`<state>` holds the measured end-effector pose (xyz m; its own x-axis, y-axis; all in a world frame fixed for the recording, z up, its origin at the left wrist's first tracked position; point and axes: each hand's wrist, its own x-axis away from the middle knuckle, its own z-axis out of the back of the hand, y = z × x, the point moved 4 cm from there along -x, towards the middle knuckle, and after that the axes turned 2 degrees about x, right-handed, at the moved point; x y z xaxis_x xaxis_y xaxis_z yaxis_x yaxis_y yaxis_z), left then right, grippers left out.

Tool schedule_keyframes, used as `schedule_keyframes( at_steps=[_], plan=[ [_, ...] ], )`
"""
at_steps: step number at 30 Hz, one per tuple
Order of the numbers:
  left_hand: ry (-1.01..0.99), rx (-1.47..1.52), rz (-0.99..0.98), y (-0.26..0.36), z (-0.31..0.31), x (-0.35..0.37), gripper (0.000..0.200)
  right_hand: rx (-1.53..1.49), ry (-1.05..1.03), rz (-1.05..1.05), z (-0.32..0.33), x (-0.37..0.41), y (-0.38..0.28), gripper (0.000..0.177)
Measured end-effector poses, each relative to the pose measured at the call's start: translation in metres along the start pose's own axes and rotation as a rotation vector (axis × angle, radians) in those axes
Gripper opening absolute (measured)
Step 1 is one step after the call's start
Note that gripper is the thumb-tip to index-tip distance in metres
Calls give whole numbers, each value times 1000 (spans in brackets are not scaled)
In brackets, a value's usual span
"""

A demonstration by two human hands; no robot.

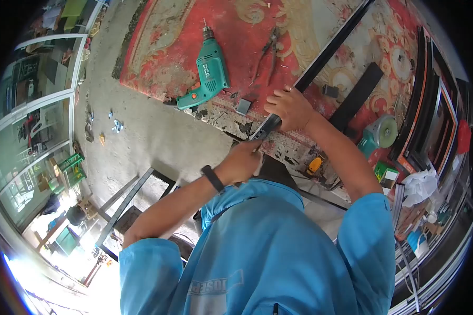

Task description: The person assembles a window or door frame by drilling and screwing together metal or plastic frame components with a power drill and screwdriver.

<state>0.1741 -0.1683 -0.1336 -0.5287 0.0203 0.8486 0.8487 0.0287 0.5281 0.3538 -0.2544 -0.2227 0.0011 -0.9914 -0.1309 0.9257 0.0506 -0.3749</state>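
Observation:
A long black metal bar (326,58) runs slantwise from the upper right down to my lap. My right hand (289,108) is wrapped around it a short way above its near end. At that end, where the bar looks greyer and seems to have small holes, my left hand (239,163) is closed with its fingers on the bar; the palm side is hidden. Left of the bar, a green power drill (211,73) lies on a worn red carpet (168,63). Red-handled pliers (265,58) and a small grey block (243,107) lie between drill and bar.
Right of the bar are a dark flat strip (357,97), a small dark block (330,91), an angle grinder (378,134) and a yellow tape measure (314,166). Frames (431,105) stand at far right. A metal frame (126,205) is at lower left, glass cabinets (37,79) beyond.

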Motion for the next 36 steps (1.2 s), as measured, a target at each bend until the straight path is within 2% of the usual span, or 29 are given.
schedule_keyframes(
  at_steps=[2, 4, 7, 8, 11, 12, 15, 18, 21, 24, 27, 30, 33, 34, 36],
  plan=[
    [2, 9, -25, -1, 7, 12, 53, 28, -46, -12, 6, -3, 14, 30],
    [-26, -27, -36, 1, 8, 19, 52, -1, -154, -40, 1, -5, 1, 33],
    [22, -159, -33, 4, -4, -6, 51, 27, -108, -18, 0, -2, 1, 34],
    [82, -233, -209, -15, -1, -13, 48, 16, -62, -1, 4, -3, 2, 32],
    [56, -242, -178, -4, 2, 19, 48, -20, 8, 8, 3, 1, -6, 29],
    [115, -287, -319, 2, 0, 13, 48, -8, 1, 7, 2, -1, -4, 29],
    [-6, -171, 13, 7, -4, -1, 49, -29, -34, -14, 4, -1, -6, 29],
    [108, -239, -292, -9, 4, 18, 46, 3, 28, 9, 5, -5, 4, 28],
    [49, -271, -112, -4, 1, 3, 44, 11, 48, 17, 5, -2, 0, 28],
    [149, -301, -289, -18, -1, -10, 45, 12, -13, 1, 7, -9, 1, 31],
    [156, -333, -464, -33, 4, 12, 47, 11, -101, -33, 0, -1, 1, 35],
    [4, -205, -39, 1, 1, 2, 49, 15, -128, -46, 2, -5, -2, 35],
    [46, -242, -268, -11, 7, 14, 48, 32, -69, -37, 6, -4, -4, 36],
    [39, -239, -258, -14, 6, 13, 48, 35, -37, -31, 6, -4, -5, 36],
    [26, -236, -229, -20, 5, 15, 48, 33, -141, -58, -2, -4, -7, 37]
  ],
)
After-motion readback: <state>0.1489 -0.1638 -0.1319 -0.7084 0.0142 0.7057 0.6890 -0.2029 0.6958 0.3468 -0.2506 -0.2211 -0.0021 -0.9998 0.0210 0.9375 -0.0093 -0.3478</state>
